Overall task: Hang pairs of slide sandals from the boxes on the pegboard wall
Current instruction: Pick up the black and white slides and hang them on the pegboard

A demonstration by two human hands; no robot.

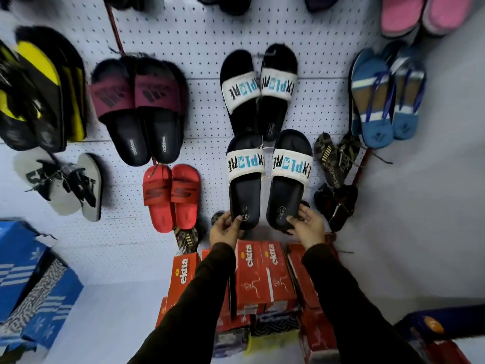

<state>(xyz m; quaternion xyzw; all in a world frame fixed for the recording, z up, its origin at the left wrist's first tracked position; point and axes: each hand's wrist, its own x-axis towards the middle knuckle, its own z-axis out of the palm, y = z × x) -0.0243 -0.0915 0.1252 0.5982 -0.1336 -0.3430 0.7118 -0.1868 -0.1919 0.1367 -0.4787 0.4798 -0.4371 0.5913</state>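
Against the white pegboard wall [207, 48] I hold a pair of black slide sandals with white "EXPLORE" straps. My left hand [225, 228] grips the heel of the left sandal [244, 179]. At the heel of the right sandal [287, 179] is my right hand [305, 224], gripping it. A tag string joins the two near the straps. An identical pair [258, 93] hangs directly above them. Red "ektta" shoe boxes [258, 277] are stacked below my hands.
Other pairs hang on the board: maroon and black slides [139, 109], small red slides [170, 195], blue flip-flops [385, 98], dark patterned sandals [337, 158], grey sandals [65, 185], yellow and black ones [39, 88]. Blue boxes [31, 282] stand at the lower left.
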